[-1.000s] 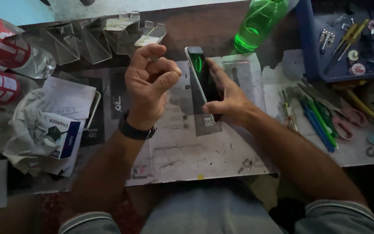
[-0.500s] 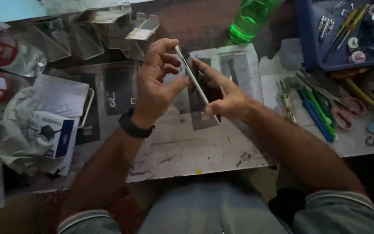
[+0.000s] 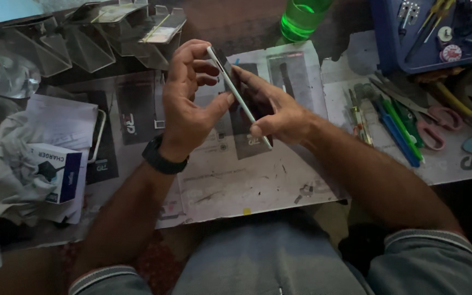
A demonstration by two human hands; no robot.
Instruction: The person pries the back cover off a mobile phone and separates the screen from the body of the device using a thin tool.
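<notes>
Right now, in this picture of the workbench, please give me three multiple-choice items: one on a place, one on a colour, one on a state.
1. Where does the green bottle stand?
A. At the far edge of the table, beyond the hands
B. On the person's lap
C. Inside the blue tray

2. What colour are the handles of the scissors?
A. Yellow
B. Pink
C. Black

3. How is the phone held?
A. Flat on the table, untouched
B. By the left hand alone
C. On edge, off the table, between the left hand and the right hand

Answers:
1. A, it stands at the top of the view, past the phone.
2. B, pink loops lie to the right among the tools.
3. C, fingers of both hands grip its thin edge in the air.
</notes>
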